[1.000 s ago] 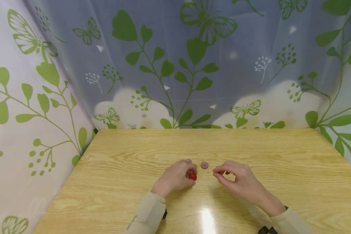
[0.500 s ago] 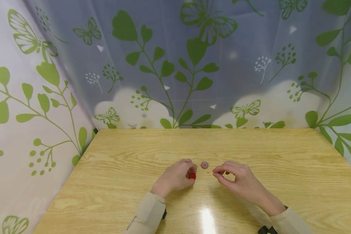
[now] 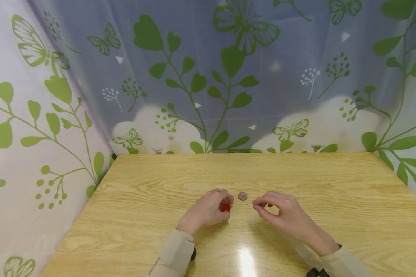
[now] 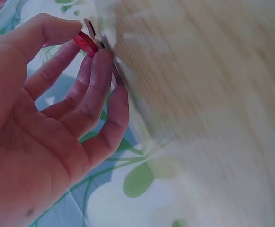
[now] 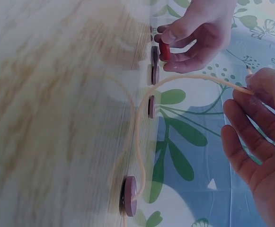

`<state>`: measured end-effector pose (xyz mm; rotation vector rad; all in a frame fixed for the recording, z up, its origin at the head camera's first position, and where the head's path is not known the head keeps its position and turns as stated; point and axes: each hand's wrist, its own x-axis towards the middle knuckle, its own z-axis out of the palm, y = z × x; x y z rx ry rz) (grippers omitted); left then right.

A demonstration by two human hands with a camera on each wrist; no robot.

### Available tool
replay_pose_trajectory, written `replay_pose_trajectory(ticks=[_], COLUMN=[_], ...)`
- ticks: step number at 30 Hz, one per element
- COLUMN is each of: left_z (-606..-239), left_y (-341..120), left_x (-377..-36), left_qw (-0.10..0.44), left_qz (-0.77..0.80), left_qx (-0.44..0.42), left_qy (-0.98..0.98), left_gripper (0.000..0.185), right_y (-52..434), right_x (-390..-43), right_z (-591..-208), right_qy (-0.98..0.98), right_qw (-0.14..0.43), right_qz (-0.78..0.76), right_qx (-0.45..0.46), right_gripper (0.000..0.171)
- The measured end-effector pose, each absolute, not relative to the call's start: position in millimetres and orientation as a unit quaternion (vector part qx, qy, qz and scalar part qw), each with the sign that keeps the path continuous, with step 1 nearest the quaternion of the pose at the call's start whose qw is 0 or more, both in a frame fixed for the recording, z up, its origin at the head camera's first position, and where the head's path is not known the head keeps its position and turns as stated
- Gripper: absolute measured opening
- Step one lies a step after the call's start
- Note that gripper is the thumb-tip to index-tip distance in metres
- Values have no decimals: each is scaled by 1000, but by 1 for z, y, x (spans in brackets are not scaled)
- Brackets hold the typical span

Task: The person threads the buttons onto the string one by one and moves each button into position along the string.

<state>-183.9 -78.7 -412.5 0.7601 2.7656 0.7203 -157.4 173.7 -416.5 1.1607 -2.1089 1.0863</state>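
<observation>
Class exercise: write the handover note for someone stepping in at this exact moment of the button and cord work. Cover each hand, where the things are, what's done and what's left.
Left hand: pinches a red button between thumb and fingers, low over the wooden table.
Right hand: pinches the end of a thin tan cord.
Things: the cord curves down to the table among mauve buttons; one mauve button lies between the hands.
Done: whether any button is on the cord cannot be told.
Left: the red button is not yet on the cord; its end is apart from the button.
</observation>
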Motion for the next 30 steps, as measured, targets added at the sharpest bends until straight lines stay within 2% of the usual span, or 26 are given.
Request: replay_pose_trajectory(ticks=[11,30], left_z=[-410,-410], left_y=[-84,-89], left_x=[-183,-181], left_qw=[83,89], left_qz=[320,447], left_qx=[243,238], left_qy=[912,858], left_gripper=[18,25], right_y=[174,174], right_x=[-157,-158], right_z=[-417,-417], right_qy=[-778,-775], right_qw=[249,260], right_qz=[396,392], right_qx=[420,421], right_gripper=[39,40])
